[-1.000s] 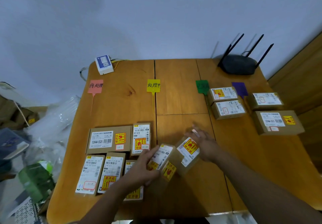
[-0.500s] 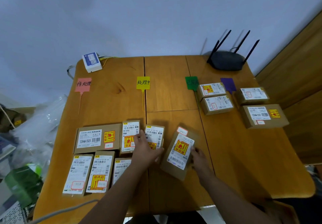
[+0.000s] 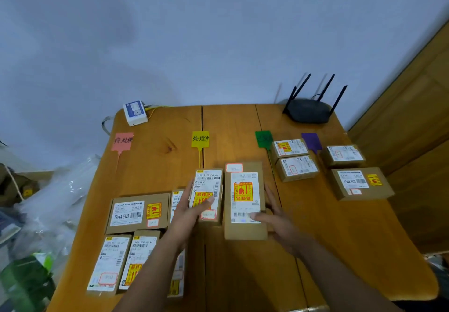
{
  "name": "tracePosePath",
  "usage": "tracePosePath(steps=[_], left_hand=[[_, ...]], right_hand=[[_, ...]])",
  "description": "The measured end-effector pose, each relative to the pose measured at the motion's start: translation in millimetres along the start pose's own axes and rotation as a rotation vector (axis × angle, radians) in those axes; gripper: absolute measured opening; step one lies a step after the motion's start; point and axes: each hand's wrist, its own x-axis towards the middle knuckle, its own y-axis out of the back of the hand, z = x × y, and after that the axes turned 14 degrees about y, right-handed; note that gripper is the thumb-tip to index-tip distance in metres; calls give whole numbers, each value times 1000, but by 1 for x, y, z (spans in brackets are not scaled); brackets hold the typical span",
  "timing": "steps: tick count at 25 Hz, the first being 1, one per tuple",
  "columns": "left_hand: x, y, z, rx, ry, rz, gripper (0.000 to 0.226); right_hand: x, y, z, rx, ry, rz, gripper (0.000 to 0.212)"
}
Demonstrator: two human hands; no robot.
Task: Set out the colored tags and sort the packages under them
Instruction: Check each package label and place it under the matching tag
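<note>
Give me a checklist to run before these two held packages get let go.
1. The left hand grips the small brown cardboard package: ok.
2. The right hand grips the larger brown cardboard package: ok.
3. Both packages line up below the yellow paper tag: ok.
4. Both lie flat on the wooden table: cannot tell.
5. Their red-framed stamps match that tag: cannot tell, blurred.
6. The pink tag, green tag and purple tag are set out: ok.
</note>
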Motion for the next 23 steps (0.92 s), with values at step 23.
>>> tracePosePath(steps=[23], left_hand=[[-108, -18, 192, 242, -335, -245, 67]], right_hand=[[33, -6, -373, -829, 519, -423, 57]])
